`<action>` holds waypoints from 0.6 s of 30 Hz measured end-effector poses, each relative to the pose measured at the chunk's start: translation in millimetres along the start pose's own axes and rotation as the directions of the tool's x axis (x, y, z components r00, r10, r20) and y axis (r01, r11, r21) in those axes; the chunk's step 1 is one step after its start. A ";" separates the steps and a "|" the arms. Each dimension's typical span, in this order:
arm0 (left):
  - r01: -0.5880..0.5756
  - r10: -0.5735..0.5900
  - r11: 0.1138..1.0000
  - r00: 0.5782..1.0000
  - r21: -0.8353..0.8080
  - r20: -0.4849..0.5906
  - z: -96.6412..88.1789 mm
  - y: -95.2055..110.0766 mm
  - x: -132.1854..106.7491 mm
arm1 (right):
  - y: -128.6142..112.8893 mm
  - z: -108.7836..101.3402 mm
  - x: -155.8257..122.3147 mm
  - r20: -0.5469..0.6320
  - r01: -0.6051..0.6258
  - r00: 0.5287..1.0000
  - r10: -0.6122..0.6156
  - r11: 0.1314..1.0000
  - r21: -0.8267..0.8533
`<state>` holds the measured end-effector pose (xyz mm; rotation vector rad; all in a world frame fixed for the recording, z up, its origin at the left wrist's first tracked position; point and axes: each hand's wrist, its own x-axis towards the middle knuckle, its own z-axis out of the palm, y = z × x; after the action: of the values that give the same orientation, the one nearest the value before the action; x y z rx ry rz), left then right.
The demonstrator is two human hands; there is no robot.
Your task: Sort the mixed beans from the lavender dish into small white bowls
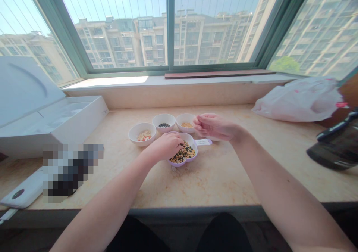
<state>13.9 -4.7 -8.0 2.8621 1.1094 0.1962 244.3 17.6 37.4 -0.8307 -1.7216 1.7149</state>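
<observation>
A lilac bowl (192, 156) of mixed yellow and dark beans sits on the marble ledge in front of me. My left hand (165, 146) rests in it, fingers curled down onto the beans in a pinch. My right hand (214, 127) hovers just right of the bowl with its fingers closed together over something too small to name, next to a white bowl of yellow grains (185, 123). Further left stand a white bowl with dark seeds (163, 122) and a white bowl with pale and red pieces (142, 134). A white label (203, 142) lies by the lilac bowl.
An open white box (56, 121) stands at the left, with a white power bank (21, 193) near the front edge. A white plastic bag (299, 100) lies at the right, beside a dark container (335, 147). The window wall runs behind.
</observation>
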 end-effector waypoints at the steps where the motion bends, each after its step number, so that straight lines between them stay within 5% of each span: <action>1: 0.005 -0.005 1.000 1.000 -0.003 0.006 -0.8 0.2 0.1 | -1.4 -6.0 -1.0 -0.044 0.019 0.999 -0.021 0.999 -0.047; 5: 0.030 -0.029 0.999 0.999 -0.019 0.023 -3.3 1.3 0.1 | -2.6 -27.1 -0.7 -0.331 -0.045 0.938 -0.101 0.912 -0.408; 9: 0.049 -0.048 0.998 0.998 -0.037 0.031 -4.9 1.5 -0.3 | 3.2 -41.5 2.9 -0.593 -0.456 0.783 -0.191 0.473 -0.754; 12: 0.046 -0.045 0.998 0.999 -0.045 0.026 -4.6 0.5 -0.3 | 7.6 -46.6 3.4 -0.625 -0.593 0.778 -0.070 0.247 -0.766; 18: 0.014 -0.015 0.999 0.999 -0.044 -0.035 -1.4 -1.0 2.4 | 11.1 -49.8 2.6 -0.674 -0.667 0.738 0.034 0.192 -0.720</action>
<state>14.8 -2.3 -6.5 2.8217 1.1171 0.2684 280.9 51.7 27.2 -2.2025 -2.1151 0.2159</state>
